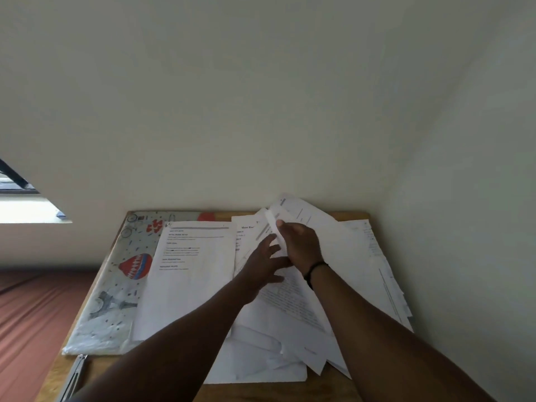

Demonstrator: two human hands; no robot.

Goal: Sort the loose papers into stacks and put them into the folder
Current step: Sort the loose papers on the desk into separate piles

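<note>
Single view, head-worn, wide-angle. Looks forward and slightly down from above person's own forearms, facing wall (261, 111) behind table (351, 215). Wall fills upper half of frame; table sits low. Left hand (265, 264) and right hand (301, 243) close together near centre, at arm's reach from lens, over loose papers (333, 256). Window (17, 184) at far left edge. No second view to overlap.

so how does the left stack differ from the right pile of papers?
The left stack lies flat and squared on the patterned folder; the right pile is fanned and askew. No hand touches the stack; the right hand grips a sheet lifted from the pile, with the left hand open on it. Both are white printed pages.
</note>
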